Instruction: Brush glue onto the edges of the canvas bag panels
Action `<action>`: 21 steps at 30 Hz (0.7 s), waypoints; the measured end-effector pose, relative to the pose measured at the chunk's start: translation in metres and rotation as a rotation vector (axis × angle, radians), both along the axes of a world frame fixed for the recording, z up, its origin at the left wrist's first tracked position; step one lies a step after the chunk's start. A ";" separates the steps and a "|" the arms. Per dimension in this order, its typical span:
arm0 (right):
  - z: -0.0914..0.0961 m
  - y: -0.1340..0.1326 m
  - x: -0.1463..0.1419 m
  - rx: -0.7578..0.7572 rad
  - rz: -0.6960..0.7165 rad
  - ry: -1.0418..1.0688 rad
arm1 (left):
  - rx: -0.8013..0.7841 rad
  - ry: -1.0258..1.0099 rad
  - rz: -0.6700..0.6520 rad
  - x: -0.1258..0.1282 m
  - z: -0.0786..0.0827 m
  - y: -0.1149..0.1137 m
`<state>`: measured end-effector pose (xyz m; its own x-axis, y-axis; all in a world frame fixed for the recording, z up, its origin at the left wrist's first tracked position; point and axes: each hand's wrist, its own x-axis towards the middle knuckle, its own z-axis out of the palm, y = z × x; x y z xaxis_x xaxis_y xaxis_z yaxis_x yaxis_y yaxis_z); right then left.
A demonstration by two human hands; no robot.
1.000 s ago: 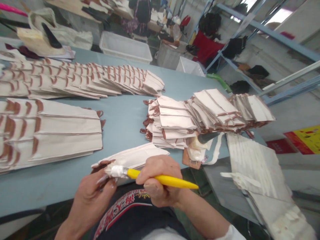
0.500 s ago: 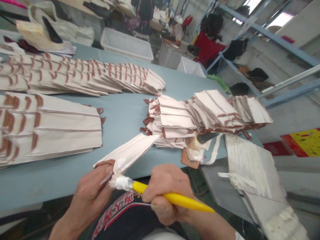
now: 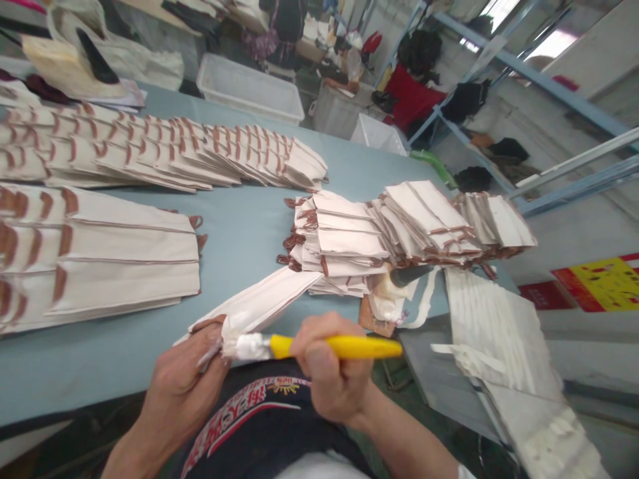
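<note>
Head view, change: against the picture of half a second ago, the yellow-handled brush (image 3: 349, 346) has been levelled until it lies nearly horizontal, and its white-coated head (image 3: 247, 346) has been kept at the near end of the cream piece (image 3: 264, 303).
Head view, meaning: judging by this, a brushing stroke on that near end is still under way; the piece has not been laid down.
Left hand (image 3: 187, 376): fingers are closed on the piece's near, brown-edged end, pinching it just under the brush head.
Right hand (image 3: 332, 376): fingers are clenched round the yellow handle near its middle.
Piece, place: it is held above the near edge of the blue table (image 3: 249, 233), its far end pointing at the stack of folded pieces (image 3: 339, 243).
Pot (image 3: 389, 303): at the table's edge, caked in white; a dark-handled brush (image 3: 412, 274) rests in it.
White crate (image 3: 249, 90): beyond the table; no contents can be made out.
Smaller tub (image 3: 377, 133): beside it; the inside is hidden.
</note>
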<state>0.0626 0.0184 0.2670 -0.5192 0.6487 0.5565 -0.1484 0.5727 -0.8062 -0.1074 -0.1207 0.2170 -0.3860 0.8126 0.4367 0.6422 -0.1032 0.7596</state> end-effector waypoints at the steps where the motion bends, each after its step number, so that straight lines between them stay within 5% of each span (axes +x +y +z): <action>1: 0.002 0.008 0.001 -0.106 -0.024 -0.038 | 0.010 0.007 0.003 0.001 0.002 0.002; 6: 0.011 0.026 0.001 -0.430 0.012 0.008 | 0.055 0.027 -0.001 0.006 0.012 0.013; 14: 0.008 0.023 0.002 -0.496 -0.031 -0.063 | 0.048 0.016 0.014 0.008 0.014 0.014; 21: 0.014 0.027 -0.011 -0.652 0.039 -0.008 | -0.131 -0.106 0.036 0.011 0.018 0.012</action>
<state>0.0517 0.0458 0.2810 -0.5519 0.8323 0.0511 -0.1515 -0.0398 -0.9877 -0.0965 -0.1086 0.2348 -0.4544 0.8447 0.2831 0.5594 0.0232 0.8286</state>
